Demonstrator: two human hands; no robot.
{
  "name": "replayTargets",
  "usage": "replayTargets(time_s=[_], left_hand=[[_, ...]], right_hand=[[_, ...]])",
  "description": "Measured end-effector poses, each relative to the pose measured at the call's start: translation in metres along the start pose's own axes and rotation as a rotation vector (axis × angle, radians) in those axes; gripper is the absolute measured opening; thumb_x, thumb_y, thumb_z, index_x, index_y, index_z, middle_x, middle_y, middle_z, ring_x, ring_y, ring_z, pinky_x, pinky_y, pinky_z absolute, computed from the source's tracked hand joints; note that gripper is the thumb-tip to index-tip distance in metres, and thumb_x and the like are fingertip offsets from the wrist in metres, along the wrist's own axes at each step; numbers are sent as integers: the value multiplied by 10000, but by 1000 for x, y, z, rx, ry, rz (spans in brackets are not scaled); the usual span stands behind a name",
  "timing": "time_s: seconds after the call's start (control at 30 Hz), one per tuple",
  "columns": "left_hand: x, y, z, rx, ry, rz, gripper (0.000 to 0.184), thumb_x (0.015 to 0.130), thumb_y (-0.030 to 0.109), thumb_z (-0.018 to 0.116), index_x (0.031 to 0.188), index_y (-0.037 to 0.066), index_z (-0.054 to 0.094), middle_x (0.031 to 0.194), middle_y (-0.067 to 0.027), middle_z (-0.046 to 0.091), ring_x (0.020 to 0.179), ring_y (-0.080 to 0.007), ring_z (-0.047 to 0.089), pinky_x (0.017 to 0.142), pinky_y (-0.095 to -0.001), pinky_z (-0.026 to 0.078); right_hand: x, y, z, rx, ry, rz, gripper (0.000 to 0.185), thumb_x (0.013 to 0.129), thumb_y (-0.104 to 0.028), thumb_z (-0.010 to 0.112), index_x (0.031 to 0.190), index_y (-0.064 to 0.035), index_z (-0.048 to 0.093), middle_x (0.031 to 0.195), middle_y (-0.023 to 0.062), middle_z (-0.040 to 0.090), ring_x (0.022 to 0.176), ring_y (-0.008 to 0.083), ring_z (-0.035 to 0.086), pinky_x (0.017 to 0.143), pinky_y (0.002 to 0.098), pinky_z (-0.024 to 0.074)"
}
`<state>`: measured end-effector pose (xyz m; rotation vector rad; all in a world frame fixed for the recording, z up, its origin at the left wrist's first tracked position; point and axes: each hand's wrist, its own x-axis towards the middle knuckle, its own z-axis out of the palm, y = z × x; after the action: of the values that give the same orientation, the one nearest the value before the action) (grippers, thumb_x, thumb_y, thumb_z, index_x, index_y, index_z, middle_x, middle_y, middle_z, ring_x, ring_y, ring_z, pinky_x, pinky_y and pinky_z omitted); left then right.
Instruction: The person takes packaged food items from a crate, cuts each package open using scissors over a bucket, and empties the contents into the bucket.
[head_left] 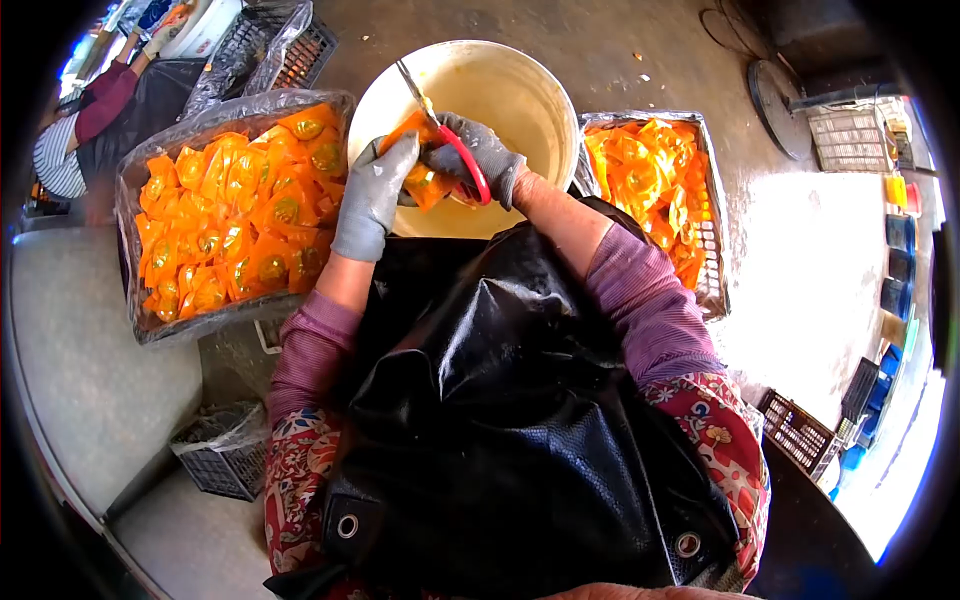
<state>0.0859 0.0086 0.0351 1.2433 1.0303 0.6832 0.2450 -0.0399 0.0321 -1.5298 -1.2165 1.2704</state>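
Observation:
My left hand, in a grey glove, is closed on an orange packet above a large cream bucket. Red-handled scissors are in my right hand, also gloved, with their blades pointing up and to the left across the packet. Both hands are close together, and the fingers of the right are partly hidden by the red handle. A lined crate of orange packets stands left of the bucket, and a second crate with orange packets stands on its right.
At the upper left a co-worker sits beside another crate and a white tub. A dark crate stands at the lower left. On the right are a brown crate, a pale crate and a round lid.

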Motion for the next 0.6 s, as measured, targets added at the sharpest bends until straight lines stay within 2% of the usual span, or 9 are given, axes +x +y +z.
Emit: replayTargets(time_s=[0.13,0.17,0.23,0.3,0.4,0.43,0.53,0.57,0.6], left_hand=[[2,10,-6,-14,157,-144,197,885,222,588,926,33,622,828,-53,616,609,-124,591,455,-283,524],[5,7,-6,-57,235,-101,174,883,238,581,855,68,602,792,-67,613,509,-138,568,345,-305,498],[12,6,-10,-198,418,-68,196,898,264,553,875,72,586,790,-87,626,486,-160,573,356,-313,506],[29,1,-25,-366,599,-105,235,927,306,489,949,82,557,780,-122,645,458,-209,588,356,-326,504],[30,-2,-39,-489,640,-20,252,939,318,459,987,84,540,798,-134,651,485,-245,612,366,-341,515],[28,0,-41,-467,665,-50,263,939,328,469,971,76,537,796,-131,645,493,-247,617,373,-332,526],[27,1,-30,-249,775,41,253,948,306,470,981,62,527,779,-119,639,488,-235,614,368,-305,528],[19,12,-24,-218,699,49,206,948,259,487,963,60,540,757,-96,630,484,-193,609,359,-267,517],[20,11,-22,-171,687,43,195,947,248,491,950,61,547,762,-94,630,487,-183,609,358,-261,516]], right_hand=[[-3,-2,3,-48,44,-20,399,823,-290,670,1099,-24,559,990,107,641,911,205,610,837,306,471],[-1,5,7,467,-35,27,311,872,-235,646,1093,-38,554,1006,68,626,920,155,591,840,269,465],[13,36,1,537,-69,87,266,890,-178,622,1112,-52,547,998,48,617,917,134,578,834,250,462],[10,35,-2,334,-94,62,287,895,-239,612,1099,-46,555,982,45,616,900,127,570,838,261,459],[5,27,-2,-89,-159,38,355,892,-339,601,1070,-34,566,977,47,618,894,125,568,846,283,458],[15,40,-1,-233,-266,-11,438,878,-409,585,1101,-33,570,985,64,617,916,126,563,867,290,448],[4,30,6,-333,-229,-120,537,839,-525,567,1134,-76,572,1002,82,643,976,233,588,889,353,419],[2,29,8,-304,-230,-157,489,851,-476,573,1158,-95,572,1019,101,639,900,199,609,811,310,463],[4,35,7,-130,-280,-50,475,851,-454,582,1168,-102,570,991,109,643,833,186,611,747,296,473]])
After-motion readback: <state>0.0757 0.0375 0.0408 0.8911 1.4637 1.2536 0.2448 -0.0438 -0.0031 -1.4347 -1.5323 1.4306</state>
